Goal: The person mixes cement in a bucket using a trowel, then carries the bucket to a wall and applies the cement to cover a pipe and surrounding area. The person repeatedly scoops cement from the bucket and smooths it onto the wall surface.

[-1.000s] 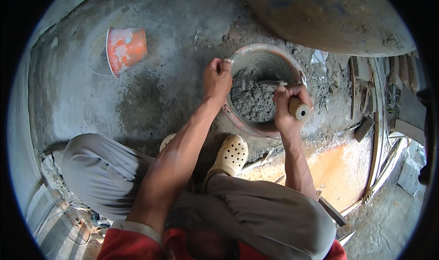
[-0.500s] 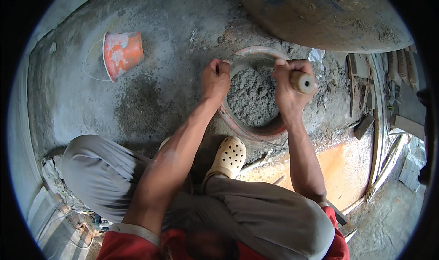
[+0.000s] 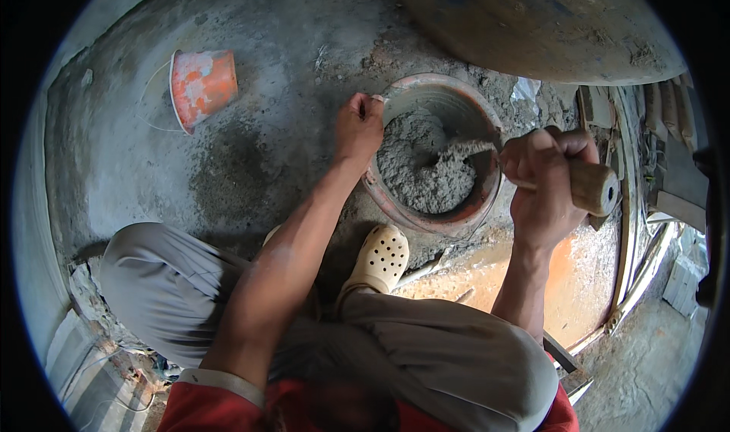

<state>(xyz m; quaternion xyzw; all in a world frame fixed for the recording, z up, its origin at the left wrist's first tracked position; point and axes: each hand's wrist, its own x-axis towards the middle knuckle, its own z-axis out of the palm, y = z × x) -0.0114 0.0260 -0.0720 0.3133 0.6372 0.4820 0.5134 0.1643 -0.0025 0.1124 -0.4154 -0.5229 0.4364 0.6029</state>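
My left hand (image 3: 360,131) grips the left rim of a round bucket (image 3: 425,220) holding wet grey mortar (image 3: 413,167). My right hand (image 3: 549,181) is closed on the wooden handle (image 3: 591,186) of a trowel to the right of the bucket. The trowel's mortar-coated blade (image 3: 468,149) reaches over the mortar from the right rim.
An orange, paint-spattered pail (image 3: 204,88) lies on its side at the back left of the concrete floor (image 3: 266,52). A large curved, dirty object (image 3: 532,21) hangs over the top right. Wood pieces (image 3: 679,207) line the right side. My shoe (image 3: 379,257) is below the bucket.
My right hand with the trowel has moved rightward, out from over the bucket, drawing the blade up through the mortar toward the right rim. My left hand stays on the rim.
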